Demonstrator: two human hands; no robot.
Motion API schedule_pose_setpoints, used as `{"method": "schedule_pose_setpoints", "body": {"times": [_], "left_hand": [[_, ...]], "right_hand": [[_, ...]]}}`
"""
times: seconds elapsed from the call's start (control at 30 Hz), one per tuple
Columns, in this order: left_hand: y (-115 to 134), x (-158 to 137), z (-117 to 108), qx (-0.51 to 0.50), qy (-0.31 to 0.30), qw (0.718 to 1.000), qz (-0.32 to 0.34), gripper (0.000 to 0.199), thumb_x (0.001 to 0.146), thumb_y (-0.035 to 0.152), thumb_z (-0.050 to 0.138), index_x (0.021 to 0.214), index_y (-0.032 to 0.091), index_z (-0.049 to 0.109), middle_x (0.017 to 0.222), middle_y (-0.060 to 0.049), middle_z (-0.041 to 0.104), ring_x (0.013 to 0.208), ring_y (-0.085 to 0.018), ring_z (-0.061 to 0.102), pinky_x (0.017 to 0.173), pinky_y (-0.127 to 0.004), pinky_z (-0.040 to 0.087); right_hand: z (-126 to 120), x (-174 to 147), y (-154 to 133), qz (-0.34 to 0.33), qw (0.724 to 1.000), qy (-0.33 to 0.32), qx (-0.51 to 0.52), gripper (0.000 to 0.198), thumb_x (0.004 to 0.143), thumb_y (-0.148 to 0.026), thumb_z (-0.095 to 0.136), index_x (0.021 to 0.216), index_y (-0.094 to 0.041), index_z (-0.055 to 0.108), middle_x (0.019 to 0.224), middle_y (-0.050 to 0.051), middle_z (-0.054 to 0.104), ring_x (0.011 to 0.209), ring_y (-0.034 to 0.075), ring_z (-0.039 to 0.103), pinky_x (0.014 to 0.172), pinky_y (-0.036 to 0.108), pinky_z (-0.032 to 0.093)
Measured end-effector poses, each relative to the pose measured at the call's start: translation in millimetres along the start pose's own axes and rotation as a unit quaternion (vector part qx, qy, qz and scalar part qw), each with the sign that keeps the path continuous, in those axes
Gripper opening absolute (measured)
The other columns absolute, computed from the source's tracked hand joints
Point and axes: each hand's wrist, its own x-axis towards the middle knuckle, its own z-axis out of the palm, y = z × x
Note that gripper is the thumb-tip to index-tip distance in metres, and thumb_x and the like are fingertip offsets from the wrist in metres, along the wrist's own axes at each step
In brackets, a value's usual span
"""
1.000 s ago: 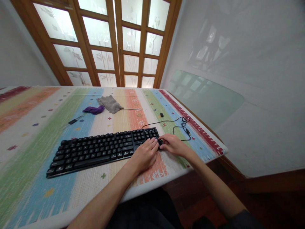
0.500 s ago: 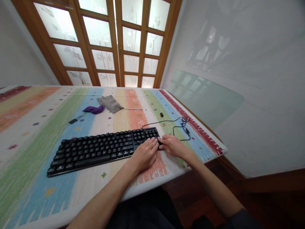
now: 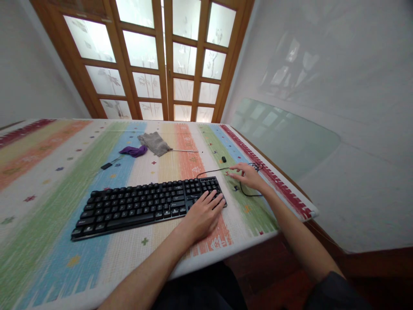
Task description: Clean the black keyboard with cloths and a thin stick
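A black keyboard (image 3: 135, 206) lies flat on the patterned tablecloth, its number pad to the right. My left hand (image 3: 206, 213) rests on the number pad with its fingers stretched out and a little apart. Past the keyboard's right end, my right hand (image 3: 249, 176) reaches over the keyboard's thin black cable (image 3: 213, 171), thumb and forefinger apart. Part of the cable is hidden behind that hand; whether the fingers touch it I cannot tell. More of the cable lies in coils (image 3: 257, 166) just beyond.
Further back lie a grey cloth (image 3: 155, 143) with a thin stick beside it, a purple cloth (image 3: 134, 150), a small black piece (image 3: 106, 165) and a tiny black block (image 3: 223, 159). A pale wall (image 3: 355, 172) borders the table's right side; wooden glazed doors (image 3: 167, 86) stand behind.
My right hand has left the keyboard's right edge and moved away and to the right, over the cable, with its fingers opening. My left hand stays on the number pad, fingers more spread.
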Motion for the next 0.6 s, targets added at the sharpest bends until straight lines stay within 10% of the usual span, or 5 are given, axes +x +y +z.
{"method": "schedule_pose_setpoints", "body": {"times": [0.33, 0.6], "left_hand": [[3, 0, 4, 0.016, -0.008, 1.0, -0.006, 0.045, 0.096, 0.022, 0.049, 0.14, 0.011, 0.05, 0.149, -0.012, 0.052, 0.141, -0.029, 0.043, 0.118, -0.045, 0.03], [2, 1, 6, 0.023, -0.011, 1.0, -0.002, 0.045, 0.097, 0.025, 0.048, 0.14, 0.009, 0.051, 0.148, -0.014, 0.053, 0.14, -0.03, 0.045, 0.117, -0.045, 0.032]], "right_hand": [[25, 66, 50, 0.01, 0.998, 0.022, -0.062, 0.031, 0.08, -0.024, 0.069, 0.11, -0.017, 0.072, 0.125, 0.015, 0.069, 0.119, 0.031, 0.061, 0.106, 0.051, 0.041], [38, 78, 51, 0.032, 0.998, 0.013, -0.057, 0.023, 0.077, -0.018, 0.069, 0.1, -0.019, 0.074, 0.102, 0.01, 0.076, 0.094, 0.025, 0.068, 0.093, 0.044, 0.05]]}}
